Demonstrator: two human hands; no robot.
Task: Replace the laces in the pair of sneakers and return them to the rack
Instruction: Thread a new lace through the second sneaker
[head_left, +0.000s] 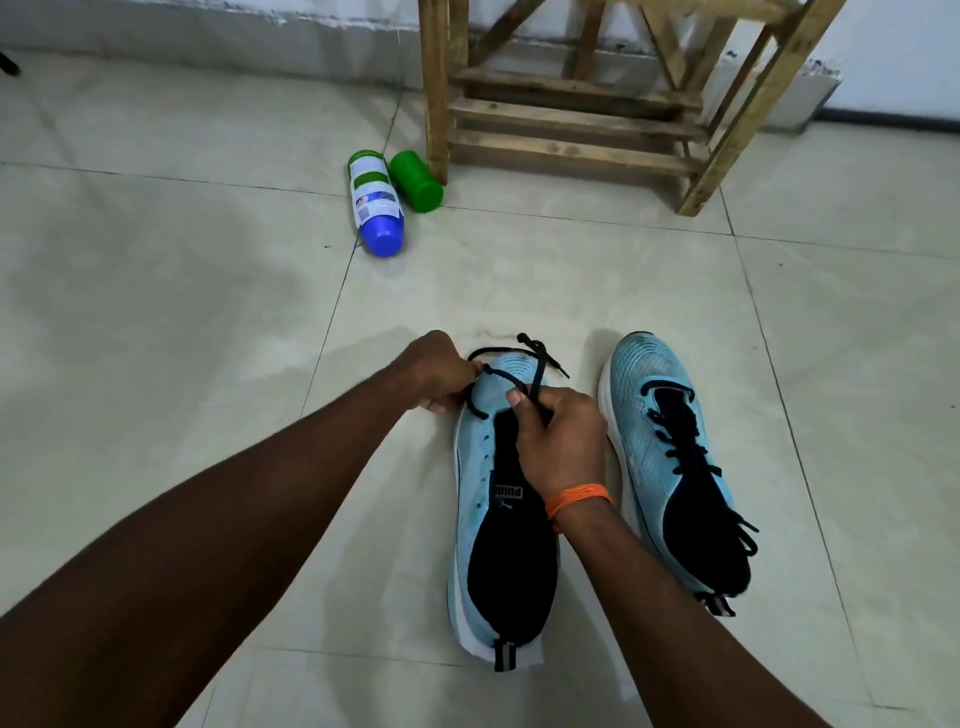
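1. On my feed both shoes sit on the tiled floor (208, 312), toes pointing far. The unlaced sneaker (475, 467) is near centre and the laced sneaker (639, 374) is just to its right.
2. My left hand (441, 376) is curled up, pinching the black lace (537, 369) at the unlaced sneaker's far-left edge.
3. My right hand (563, 441) pinches the same lace over the tongue, with an orange wristband (576, 496) on that wrist.
4. The wooden rack (571, 119) stands far right. A blue-capped bottle (375, 202) and a green bottle (415, 181) lie by its left leg.
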